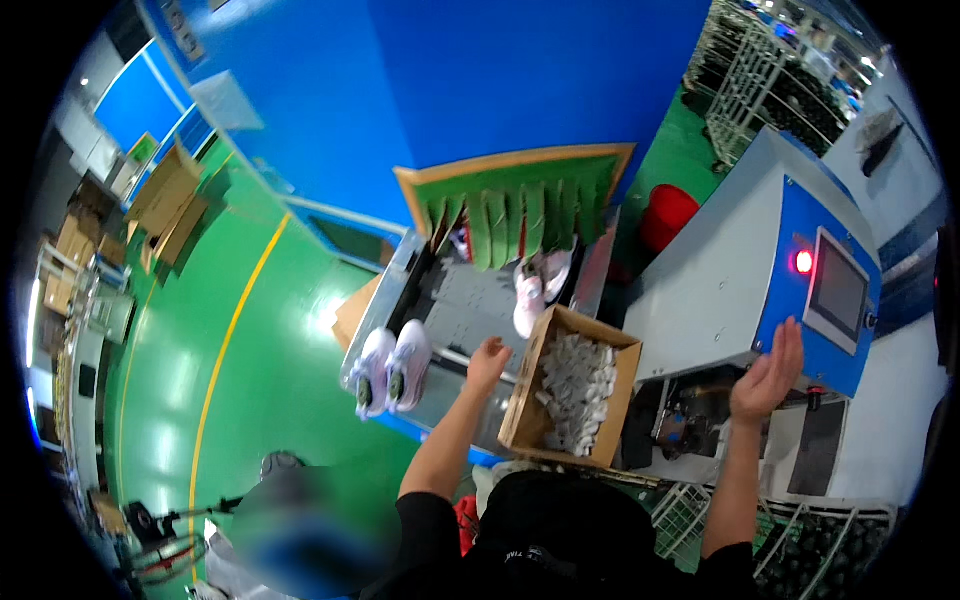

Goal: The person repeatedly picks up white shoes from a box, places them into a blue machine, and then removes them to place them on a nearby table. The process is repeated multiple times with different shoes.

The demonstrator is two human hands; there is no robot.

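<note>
The left hand (488,362) is over the near end of the conveyor (455,295), fingers bent; whether they are closed I cannot tell. The right hand (770,375), open and flat, is before the screen (838,290), well beyond the conveyor's right edge. The box (521,395) stands at the near right corner, just right of the left hand. The shoes (410,362) sit at the near left corner, left of that nearer hand, long axes pointing up the conveyor, toes away.
</note>
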